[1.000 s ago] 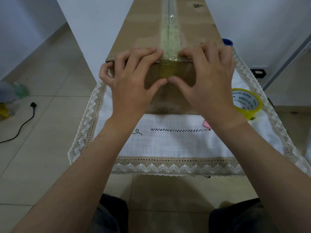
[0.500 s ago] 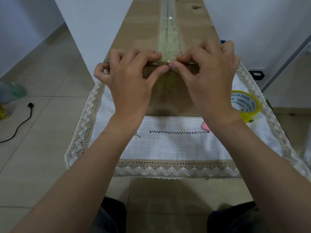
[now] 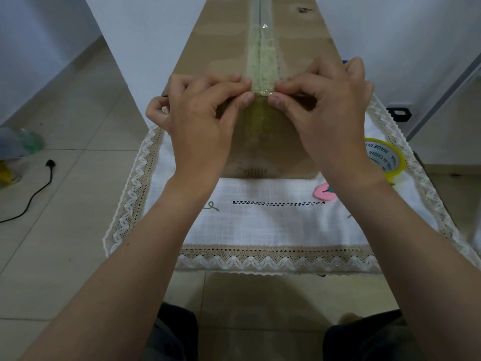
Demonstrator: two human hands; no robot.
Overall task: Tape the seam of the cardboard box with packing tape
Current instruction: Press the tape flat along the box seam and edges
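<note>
A long cardboard box (image 3: 221, 48) lies on a cloth-covered table, running away from me. A yellowish strip of packing tape (image 3: 261, 56) covers its top seam and folds down over the near face (image 3: 256, 126). My left hand (image 3: 200, 113) and my right hand (image 3: 330, 110) clamp the box's near top edge on either side of the tape. Their fingers curl onto the top, and both thumb tips press the near face just below the edge, beside the tape. The tape roll (image 3: 385, 157), yellow with a white printed core, lies on the cloth right of the box.
A white cloth with a lace border (image 3: 260, 225) covers the small table. A pink flat object (image 3: 324, 192) lies by my right wrist. A black cable and plug (image 3: 39, 188) lie on the tiled floor at left. White walls stand close behind.
Both thumbs slid up the near face along the tape to the top edge, then parted slightly. My fingers went from flat to curled over the edge.
</note>
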